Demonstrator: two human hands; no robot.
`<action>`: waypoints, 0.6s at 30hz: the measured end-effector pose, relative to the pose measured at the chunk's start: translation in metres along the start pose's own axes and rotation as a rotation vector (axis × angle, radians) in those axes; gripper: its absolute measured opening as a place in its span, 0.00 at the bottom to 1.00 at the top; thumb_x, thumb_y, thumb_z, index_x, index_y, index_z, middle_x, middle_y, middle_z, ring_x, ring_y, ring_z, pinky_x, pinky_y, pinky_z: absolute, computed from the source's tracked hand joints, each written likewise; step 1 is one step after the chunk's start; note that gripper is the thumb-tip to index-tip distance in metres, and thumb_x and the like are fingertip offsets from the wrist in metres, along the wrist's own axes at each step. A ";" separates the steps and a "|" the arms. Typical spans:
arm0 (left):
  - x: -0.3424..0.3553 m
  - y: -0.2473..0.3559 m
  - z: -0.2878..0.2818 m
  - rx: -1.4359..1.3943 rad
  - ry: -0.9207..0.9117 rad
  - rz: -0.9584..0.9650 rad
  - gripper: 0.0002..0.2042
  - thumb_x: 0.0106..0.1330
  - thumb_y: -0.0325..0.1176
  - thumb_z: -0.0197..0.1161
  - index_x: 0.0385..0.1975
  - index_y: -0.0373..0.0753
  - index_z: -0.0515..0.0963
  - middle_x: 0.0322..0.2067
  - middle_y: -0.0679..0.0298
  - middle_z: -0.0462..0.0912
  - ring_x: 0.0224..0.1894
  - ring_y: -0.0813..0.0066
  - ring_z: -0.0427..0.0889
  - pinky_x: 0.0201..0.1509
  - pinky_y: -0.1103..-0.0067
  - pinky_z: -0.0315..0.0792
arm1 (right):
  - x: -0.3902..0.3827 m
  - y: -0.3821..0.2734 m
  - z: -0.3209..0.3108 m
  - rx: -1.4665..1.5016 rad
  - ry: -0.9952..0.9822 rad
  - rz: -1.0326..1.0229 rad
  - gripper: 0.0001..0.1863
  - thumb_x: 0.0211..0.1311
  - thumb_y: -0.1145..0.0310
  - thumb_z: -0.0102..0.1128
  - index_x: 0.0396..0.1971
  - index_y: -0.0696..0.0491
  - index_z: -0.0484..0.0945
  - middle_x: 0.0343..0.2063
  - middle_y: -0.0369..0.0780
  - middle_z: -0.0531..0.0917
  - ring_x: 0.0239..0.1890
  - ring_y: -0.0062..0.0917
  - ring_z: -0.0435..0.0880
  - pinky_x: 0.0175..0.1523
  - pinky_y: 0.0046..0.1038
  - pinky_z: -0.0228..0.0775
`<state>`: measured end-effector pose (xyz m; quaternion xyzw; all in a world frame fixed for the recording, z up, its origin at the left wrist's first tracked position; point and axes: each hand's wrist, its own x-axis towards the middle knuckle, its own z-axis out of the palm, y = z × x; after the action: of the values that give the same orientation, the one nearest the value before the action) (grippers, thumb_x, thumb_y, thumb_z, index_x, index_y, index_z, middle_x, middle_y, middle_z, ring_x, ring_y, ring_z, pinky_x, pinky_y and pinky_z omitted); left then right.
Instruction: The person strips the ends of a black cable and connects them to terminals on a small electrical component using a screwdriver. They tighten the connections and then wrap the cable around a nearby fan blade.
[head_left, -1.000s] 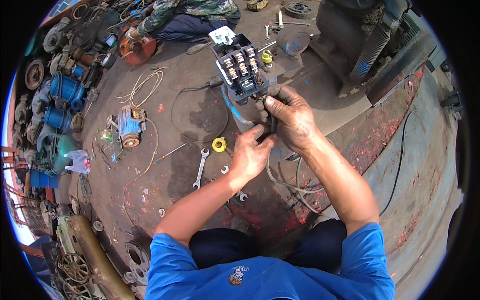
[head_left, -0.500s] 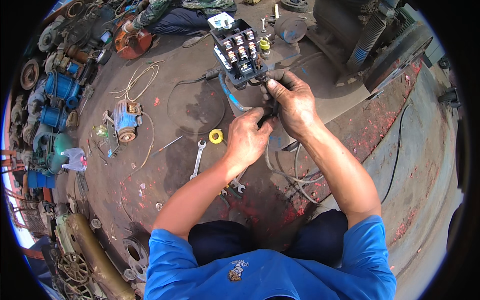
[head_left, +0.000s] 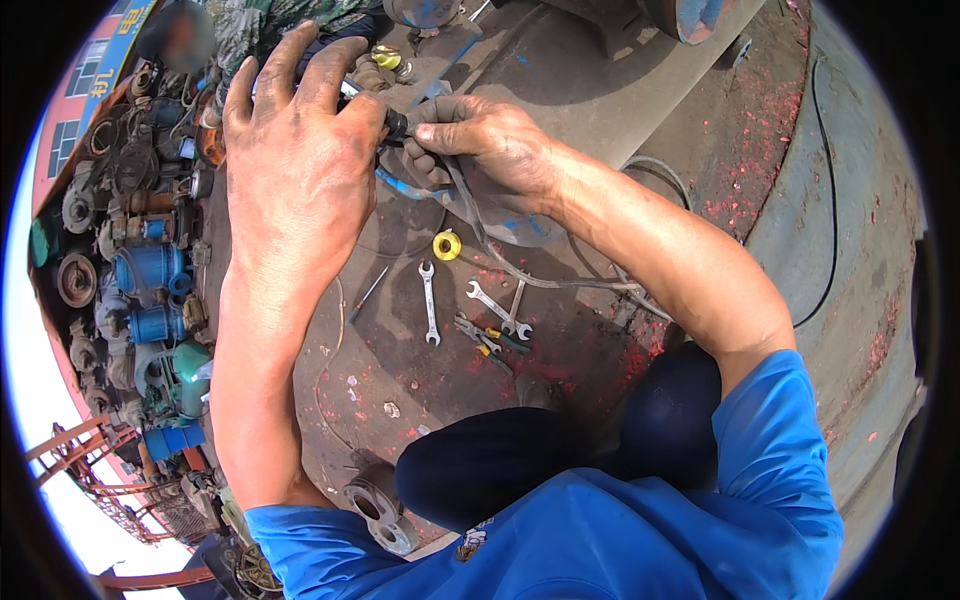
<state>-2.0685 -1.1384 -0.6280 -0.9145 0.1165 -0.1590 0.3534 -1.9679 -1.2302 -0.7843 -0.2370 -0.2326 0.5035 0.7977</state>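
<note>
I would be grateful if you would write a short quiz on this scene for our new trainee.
1. True or false: the right hand is holding a cable.

2. Multiple choice: which of these lies nearest the yellow ring on the ground?
A) the pliers
B) a wrench
C) the round metal flange

3. Open question: does this view show what the palm of the left hand is touching, and why or why not?

Key:
1. True.
2. B.
3. No; the back of that hand faces the camera and hides its palm side.
</note>
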 end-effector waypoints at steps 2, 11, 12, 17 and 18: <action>0.007 0.000 0.001 -0.041 0.001 0.015 0.07 0.55 0.27 0.66 0.35 0.41 0.83 0.56 0.64 0.78 0.66 0.57 0.69 0.70 0.57 0.61 | 0.004 0.005 -0.013 0.089 -0.058 -0.012 0.11 0.70 0.71 0.58 0.46 0.61 0.76 0.36 0.38 0.81 0.36 0.20 0.78 0.43 0.25 0.74; 0.013 -0.010 0.003 0.058 -0.053 0.117 0.09 0.57 0.28 0.62 0.38 0.40 0.82 0.51 0.66 0.79 0.65 0.62 0.71 0.71 0.53 0.59 | 0.001 0.010 0.001 -0.254 0.132 0.012 0.16 0.72 0.63 0.59 0.51 0.58 0.77 0.38 0.35 0.83 0.35 0.17 0.79 0.40 0.22 0.76; 0.013 -0.011 0.003 0.070 -0.057 0.121 0.09 0.57 0.29 0.62 0.38 0.40 0.82 0.51 0.66 0.79 0.65 0.62 0.71 0.71 0.53 0.59 | 0.002 0.014 0.001 -0.171 0.127 0.012 0.16 0.72 0.63 0.59 0.50 0.58 0.78 0.38 0.35 0.83 0.34 0.17 0.79 0.39 0.22 0.76; 0.019 -0.010 0.000 0.075 -0.076 0.137 0.09 0.60 0.32 0.66 0.38 0.36 0.80 0.50 0.59 0.79 0.60 0.57 0.73 0.68 0.60 0.62 | 0.013 0.026 -0.015 0.085 0.011 -0.006 0.12 0.73 0.62 0.57 0.44 0.56 0.78 0.34 0.34 0.82 0.32 0.18 0.78 0.38 0.24 0.75; 0.020 -0.009 -0.001 0.070 -0.081 0.134 0.09 0.60 0.32 0.66 0.38 0.36 0.80 0.50 0.59 0.79 0.60 0.57 0.74 0.67 0.60 0.63 | 0.013 0.029 -0.017 0.101 -0.016 -0.001 0.12 0.73 0.62 0.57 0.44 0.56 0.78 0.34 0.34 0.82 0.32 0.19 0.78 0.38 0.25 0.75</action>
<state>-2.0494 -1.1393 -0.6173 -0.8972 0.1577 -0.1020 0.3997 -1.9725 -1.2096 -0.8132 -0.1922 -0.2137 0.5160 0.8069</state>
